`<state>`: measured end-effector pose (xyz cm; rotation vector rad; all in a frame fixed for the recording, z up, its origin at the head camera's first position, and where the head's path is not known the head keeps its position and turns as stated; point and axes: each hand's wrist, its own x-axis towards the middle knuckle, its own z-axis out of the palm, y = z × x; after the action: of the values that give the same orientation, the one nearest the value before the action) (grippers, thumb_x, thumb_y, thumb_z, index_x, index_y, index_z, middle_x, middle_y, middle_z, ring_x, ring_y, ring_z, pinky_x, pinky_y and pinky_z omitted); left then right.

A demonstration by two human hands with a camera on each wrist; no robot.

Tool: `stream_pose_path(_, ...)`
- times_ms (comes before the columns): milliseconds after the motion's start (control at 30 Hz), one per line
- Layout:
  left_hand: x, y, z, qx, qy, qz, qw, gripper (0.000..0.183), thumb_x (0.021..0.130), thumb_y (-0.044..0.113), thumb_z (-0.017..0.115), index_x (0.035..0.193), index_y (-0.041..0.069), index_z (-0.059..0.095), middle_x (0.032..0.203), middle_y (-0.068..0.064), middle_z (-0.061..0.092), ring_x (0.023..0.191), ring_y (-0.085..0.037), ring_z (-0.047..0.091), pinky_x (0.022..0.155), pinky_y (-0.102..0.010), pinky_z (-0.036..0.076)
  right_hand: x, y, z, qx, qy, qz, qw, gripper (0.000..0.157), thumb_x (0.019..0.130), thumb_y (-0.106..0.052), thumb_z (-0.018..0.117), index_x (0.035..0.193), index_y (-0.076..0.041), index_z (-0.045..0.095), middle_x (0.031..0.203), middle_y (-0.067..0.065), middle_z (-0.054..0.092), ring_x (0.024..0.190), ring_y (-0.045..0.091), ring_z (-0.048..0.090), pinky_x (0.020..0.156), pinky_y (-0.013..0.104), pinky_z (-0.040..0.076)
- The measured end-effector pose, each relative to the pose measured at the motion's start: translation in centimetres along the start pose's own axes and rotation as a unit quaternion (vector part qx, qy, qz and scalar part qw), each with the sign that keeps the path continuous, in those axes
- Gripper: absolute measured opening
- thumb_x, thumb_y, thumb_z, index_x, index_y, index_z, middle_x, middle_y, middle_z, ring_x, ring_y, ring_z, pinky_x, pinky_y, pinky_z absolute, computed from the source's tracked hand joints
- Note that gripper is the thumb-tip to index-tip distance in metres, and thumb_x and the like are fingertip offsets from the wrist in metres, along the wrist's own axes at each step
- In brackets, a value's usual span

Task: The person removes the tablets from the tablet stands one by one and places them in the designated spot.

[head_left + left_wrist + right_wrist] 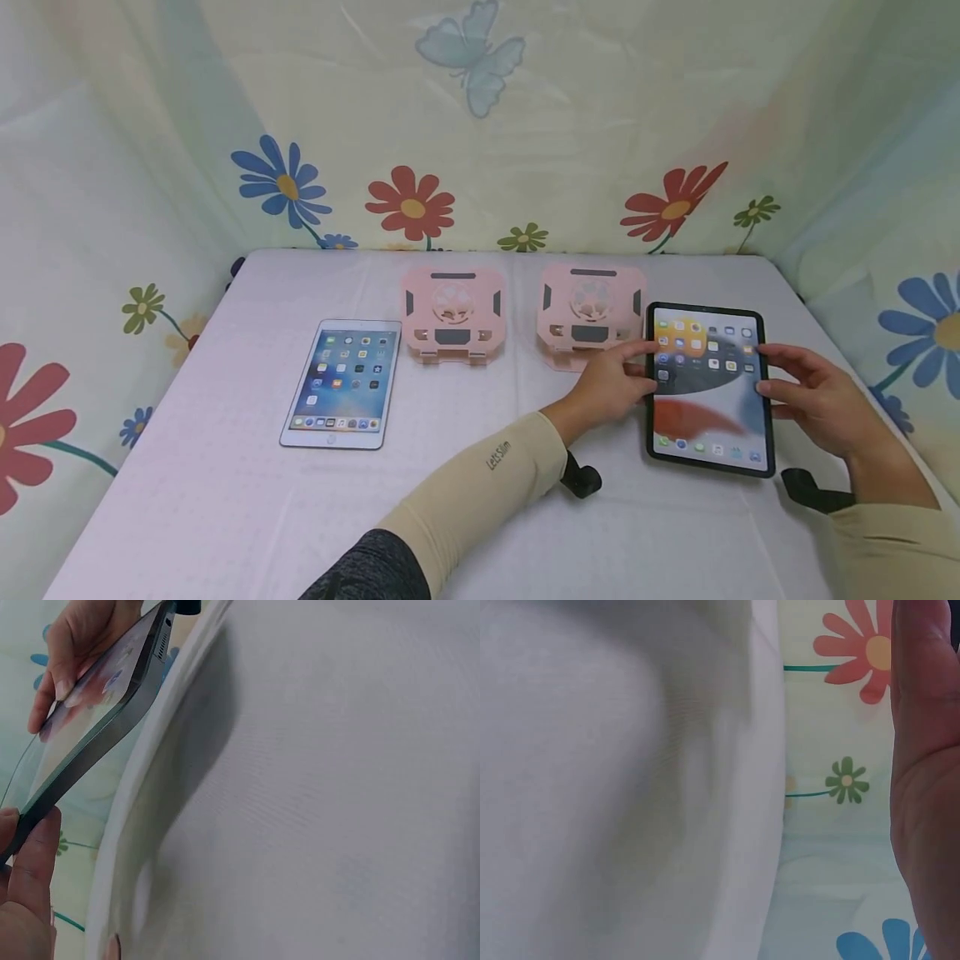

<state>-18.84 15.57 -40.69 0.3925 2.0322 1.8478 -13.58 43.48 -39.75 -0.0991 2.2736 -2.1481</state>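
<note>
both hands pinch the dark tablet (pixel 708 387) by its long edges near the table's (pixel 225 467) right edge: left hand (pixel 609 385), right hand (pixel 813 398). thin fingertip hold, so it could slip and smack the cloth (or the pink stand (pixel 591 312) just behind). left wrist view shows it lifted off the table; head view doesn't.
</note>
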Motion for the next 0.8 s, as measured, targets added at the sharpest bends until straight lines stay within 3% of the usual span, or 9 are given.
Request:
stream_pose_path(167,0.0,-0.4,0.0,0.021,-0.001,-0.006,0.9998,0.047,0.090,-0.002,0.071,0.131,0.020,0.067,0.117,0.009,0.063,0.092,-0.002,0.062,0.066,-0.019,0.055,-0.1,0.3,0.0,-0.019,0.000,0.009,1.000,0.047,0.096,0.010,0.058,0.123,-0.028,0.063,0.119,-0.016,0.055,0.086,0.005,0.060,0.063,0.020,0.055)
stream_pose_path(267,0.0,-0.6,0.1,0.035,-0.005,-0.012,0.9993,0.047,0.090,0.001,0.072,0.132,0.022,0.066,0.114,0.009,0.064,0.090,0.000,0.061,0.067,-0.018,0.054,-0.2,0.5,-0.1,-0.032,0.003,0.018,0.999,0.048,0.096,0.011,0.057,0.122,-0.030,0.061,0.118,-0.017,0.054,0.086,0.003,0.059,0.063,0.020,0.055)
stream_pose_path(533,-0.2,-1.1,0.3,0.043,-0.022,0.008,0.9988,0.048,0.089,-0.002,0.072,0.132,0.018,0.066,0.121,0.008,0.061,0.091,-0.002,0.061,0.067,-0.017,0.054,-0.6,1.1,-0.4,-0.046,0.005,0.028,0.999,0.049,0.097,0.010,0.056,0.123,-0.031,0.060,0.118,-0.020,0.054,0.086,0.003,0.060,0.063,0.020,0.055)
stream_pose_path(800,-0.2,-1.4,0.6,0.018,-0.025,-0.017,0.9994,0.048,0.089,-0.004,0.072,0.131,0.017,0.066,0.097,0.005,0.059,0.080,-0.004,0.059,0.062,-0.020,0.055,-0.5,1.6,-0.8,-0.001,-0.011,0.013,1.000,0.053,0.096,0.016,0.052,0.122,-0.028,0.064,0.116,-0.019,0.061,0.086,0.003,0.061,0.061,0.021,0.055)
